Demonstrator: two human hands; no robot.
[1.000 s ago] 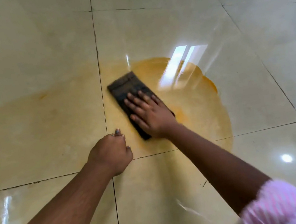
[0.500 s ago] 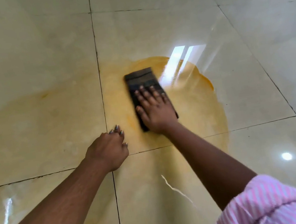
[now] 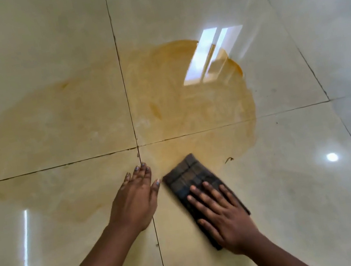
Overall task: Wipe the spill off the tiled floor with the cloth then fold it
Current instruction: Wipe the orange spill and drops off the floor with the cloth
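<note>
A dark checked cloth point(image 3: 187, 174), folded into a narrow pad, lies on the glossy cream tiled floor point(image 3: 294, 194). My right hand point(image 3: 223, 215) presses flat on its near half with fingers spread. An orange-brown spill point(image 3: 189, 107) spreads across several tiles beyond the cloth, thicker on the right and a thin smear to the left. The cloth's far end touches the spill's near edge. My left hand point(image 3: 135, 199) rests palm-down on the floor just left of the cloth, fingers straight, holding nothing.
Dark grout lines point(image 3: 133, 128) cross just beyond my left hand. A small dark speck point(image 3: 229, 159) lies right of the cloth at the spill's edge. Window glare point(image 3: 211, 58) and a lamp reflection point(image 3: 332, 157) shine on the tiles.
My right hand has dragged the cloth toward me, out of the spill's middle to its near edge. My left hand has opened from a loose fist to flat on the floor.
</note>
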